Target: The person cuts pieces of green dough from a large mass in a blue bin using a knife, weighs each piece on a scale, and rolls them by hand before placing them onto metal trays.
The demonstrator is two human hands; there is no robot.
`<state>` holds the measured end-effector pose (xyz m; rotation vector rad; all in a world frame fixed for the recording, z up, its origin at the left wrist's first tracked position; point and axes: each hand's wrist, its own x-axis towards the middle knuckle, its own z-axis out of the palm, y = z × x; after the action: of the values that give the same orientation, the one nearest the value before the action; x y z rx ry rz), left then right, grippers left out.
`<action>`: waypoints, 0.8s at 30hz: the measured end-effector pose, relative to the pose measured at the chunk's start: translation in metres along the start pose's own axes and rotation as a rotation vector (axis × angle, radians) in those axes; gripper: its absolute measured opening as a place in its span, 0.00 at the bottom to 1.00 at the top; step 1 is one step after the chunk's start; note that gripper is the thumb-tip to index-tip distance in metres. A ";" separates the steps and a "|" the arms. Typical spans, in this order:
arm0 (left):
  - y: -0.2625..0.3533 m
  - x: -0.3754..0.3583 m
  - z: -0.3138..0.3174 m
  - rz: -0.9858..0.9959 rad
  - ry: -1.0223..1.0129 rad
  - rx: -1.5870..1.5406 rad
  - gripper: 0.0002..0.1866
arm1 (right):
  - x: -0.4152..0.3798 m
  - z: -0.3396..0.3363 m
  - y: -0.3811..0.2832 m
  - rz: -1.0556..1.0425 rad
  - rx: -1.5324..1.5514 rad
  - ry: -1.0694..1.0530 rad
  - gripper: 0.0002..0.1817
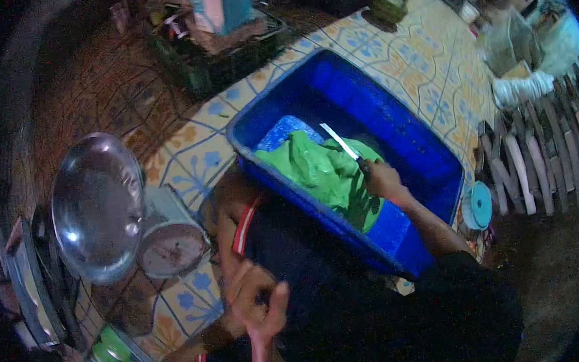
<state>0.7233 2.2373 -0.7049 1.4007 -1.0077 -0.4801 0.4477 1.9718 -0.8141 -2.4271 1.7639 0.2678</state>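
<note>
My right hand is closed around the dark handle of a knife, its pale blade pointing up and to the left. The knife is held over a large mass of bright green dough. The dough lies inside a deep blue plastic tub, with a lighter blue slab partly showing behind it. Outside the tub, near my lap, my left hand has loosely curled fingers with the thumb apart, and nothing shows in it.
Left of the tub stands a scale with a wide metal pan. Green rounded pieces sit in a tray at lower left. A teal lidded container and stacked wood are at right. Patterned flooring surrounds the tub.
</note>
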 end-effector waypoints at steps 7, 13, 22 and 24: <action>-0.012 0.106 0.152 -0.224 -0.426 -0.060 0.27 | 0.035 -0.007 0.033 0.086 0.405 -0.014 0.19; -0.172 0.171 0.252 -0.617 -0.516 0.833 0.62 | -0.011 -0.071 0.075 0.241 0.859 0.466 0.18; -0.217 0.198 0.237 -0.944 -0.589 0.682 0.46 | -0.024 -0.038 0.041 -0.043 0.998 0.330 0.22; -0.206 0.201 0.238 -0.935 -0.560 0.570 0.39 | -0.021 -0.040 0.035 -0.053 1.071 0.200 0.26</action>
<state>0.6943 1.9044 -0.8721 2.3203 -0.8993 -1.4098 0.4112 1.9723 -0.7709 -1.7050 1.3353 -0.7545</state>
